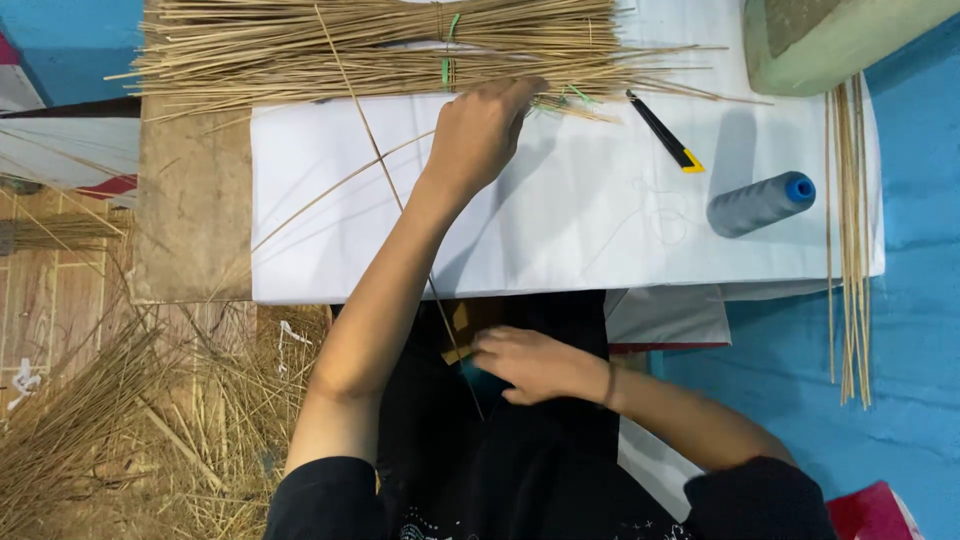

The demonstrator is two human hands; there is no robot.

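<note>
Across the far edge of the white sheet [560, 230] lay the big bundle of thin sticks [330, 45], tied near its middle with a green band [447, 70]. Over it went the left hand [480, 130], arm stretched right out, fingers curled down into the stick ends by the band; whether it had pinched one stick or merely touched them could not be told. Two loose sticks [375, 150] crossed the sheet at a slant towards the lap. Down there sat the right hand [535, 362], closed lightly around a small tan piece [458, 352] where those sticks ended. To the right lay a grey spool of thread [760, 203] on its side, and beyond it a black and yellow cutter [664, 132]. Judging by the reach, drawing a single stick cleanly would call for a light pinch at its tip, with the tied bundle left undisturbed.
</note>
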